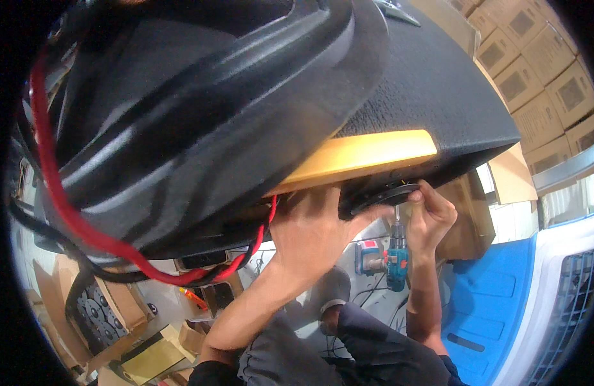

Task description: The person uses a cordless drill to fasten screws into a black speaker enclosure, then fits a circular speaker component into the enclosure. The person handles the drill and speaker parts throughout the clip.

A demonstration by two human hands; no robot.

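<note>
A large black textured plastic body (432,96) with a yellow trim strip (368,151) fills the upper view. Under the strip, my right hand (431,215) pinches the right edge of a black round part (390,195) between thumb and fingers. My left hand (313,225) reaches up beneath the body; its thumb stretches toward the round part and its other fingers are mostly hidden. Just below the hands, a teal cordless drill (397,260) points its bit upward near the round part. Whether the drill rests on something I cannot tell.
A thick red cable (94,241) and a black cable loop down the left side. Open cardboard boxes (126,302) and an orange-handled tool (193,298) lie at lower left. A blue plastic panel (490,302) stands at lower right, with stacked cartons (535,83) beyond.
</note>
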